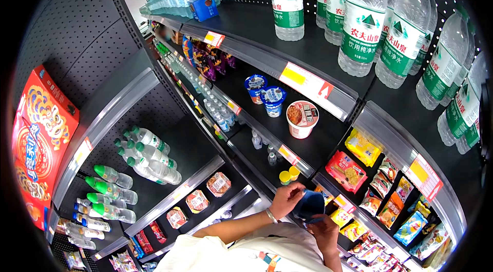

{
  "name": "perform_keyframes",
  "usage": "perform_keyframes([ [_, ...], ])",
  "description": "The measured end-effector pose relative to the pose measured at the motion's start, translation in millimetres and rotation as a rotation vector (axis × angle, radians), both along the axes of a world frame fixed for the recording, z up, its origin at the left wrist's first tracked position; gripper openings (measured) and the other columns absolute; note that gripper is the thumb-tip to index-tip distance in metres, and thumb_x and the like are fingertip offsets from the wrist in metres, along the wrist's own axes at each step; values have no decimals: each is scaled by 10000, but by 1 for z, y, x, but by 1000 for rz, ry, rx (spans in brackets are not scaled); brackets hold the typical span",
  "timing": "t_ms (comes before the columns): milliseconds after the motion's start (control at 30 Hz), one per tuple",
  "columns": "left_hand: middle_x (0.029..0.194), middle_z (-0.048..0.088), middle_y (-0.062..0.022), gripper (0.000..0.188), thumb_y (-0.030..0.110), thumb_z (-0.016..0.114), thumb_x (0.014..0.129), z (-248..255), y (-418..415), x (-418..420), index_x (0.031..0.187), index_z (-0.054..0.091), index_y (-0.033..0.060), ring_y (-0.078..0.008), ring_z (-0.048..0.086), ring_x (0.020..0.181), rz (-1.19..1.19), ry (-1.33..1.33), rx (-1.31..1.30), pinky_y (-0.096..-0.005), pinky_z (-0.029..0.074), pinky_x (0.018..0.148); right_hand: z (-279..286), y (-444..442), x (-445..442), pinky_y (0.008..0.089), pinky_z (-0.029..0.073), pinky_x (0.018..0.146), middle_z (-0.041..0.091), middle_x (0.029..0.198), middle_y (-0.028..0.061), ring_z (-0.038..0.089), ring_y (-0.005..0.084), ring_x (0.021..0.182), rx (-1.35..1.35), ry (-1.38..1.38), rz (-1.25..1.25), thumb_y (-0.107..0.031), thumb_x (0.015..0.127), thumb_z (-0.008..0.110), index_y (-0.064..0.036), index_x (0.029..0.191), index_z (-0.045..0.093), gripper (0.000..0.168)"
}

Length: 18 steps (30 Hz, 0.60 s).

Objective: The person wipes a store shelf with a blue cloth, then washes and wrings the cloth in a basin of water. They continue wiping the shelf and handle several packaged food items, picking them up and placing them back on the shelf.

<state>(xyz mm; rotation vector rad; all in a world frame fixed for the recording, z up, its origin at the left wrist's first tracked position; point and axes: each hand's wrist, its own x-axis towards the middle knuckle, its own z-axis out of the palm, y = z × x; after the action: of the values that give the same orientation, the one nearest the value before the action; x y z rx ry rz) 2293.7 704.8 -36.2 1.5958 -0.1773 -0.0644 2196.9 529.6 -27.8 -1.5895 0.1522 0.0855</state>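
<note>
Low in the head view, my left hand (285, 202) pinches one edge of a dark blue cloth (312, 204), close to my chest. My right hand (323, 229) grips the cloth's lower edge, so it is stretched between both hands. What kind of cloth it is, I cannot tell. Just beyond my left hand, two yellow-lidded containers (285, 177) stand on a lower shelf. Above them, on the middle shelf, sit a pink and white instant noodle cup (302, 119) and two blue cups (273, 100).
Dark metal shelves with price-tag rails (308, 81) curve round me. Large water bottles (364, 22) stand on the top shelf, snack packets (346, 171) lie at right. At left are a red box (42, 137), green-capped bottles (115, 193) and noodle bowls (197, 201).
</note>
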Motion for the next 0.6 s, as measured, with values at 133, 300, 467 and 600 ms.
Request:
perform_keyframes([
  [133, 769, 629, -85, 150, 2, 624, 843, 19, -1, -10, 992, 616, 18, -94, 593, 647, -107, -141, 215, -244, 484, 609, 5, 7, 1, 246, 534, 531, 665, 707, 82, 665, 126, 609, -196, -136, 35, 79, 802, 638, 42, 887, 635, 93],
  [300, 837, 663, -118, 163, 6, 620, 839, 2, -13, -31, 1002, 614, 8, -162, 666, 765, -305, -183, 195, -287, 515, 671, 21, 8, 7, 227, 505, 486, 635, 664, 62, 628, 104, 547, -190, -92, -22, 70, 833, 609, 47, 867, 598, 43],
  [467, 879, 642, -111, 208, 79, 674, 841, 8, -13, -35, 1006, 595, -21, -164, 648, 758, -316, 15, 50, -295, 513, 670, 2, 4, 8, 235, 494, 484, 616, 691, 66, 610, 108, 555, -95, -79, -87, 60, 880, 559, 40, 932, 568, 57],
  [600, 918, 606, -89, 315, 108, 720, 817, 16, -9, -32, 1072, 567, 6, -156, 621, 801, -411, -149, 103, -283, 507, 699, 5, 6, 8, 258, 524, 516, 637, 703, 100, 639, 146, 570, 70, -60, -136, 13, 914, 526, 72, 926, 570, 74],
])
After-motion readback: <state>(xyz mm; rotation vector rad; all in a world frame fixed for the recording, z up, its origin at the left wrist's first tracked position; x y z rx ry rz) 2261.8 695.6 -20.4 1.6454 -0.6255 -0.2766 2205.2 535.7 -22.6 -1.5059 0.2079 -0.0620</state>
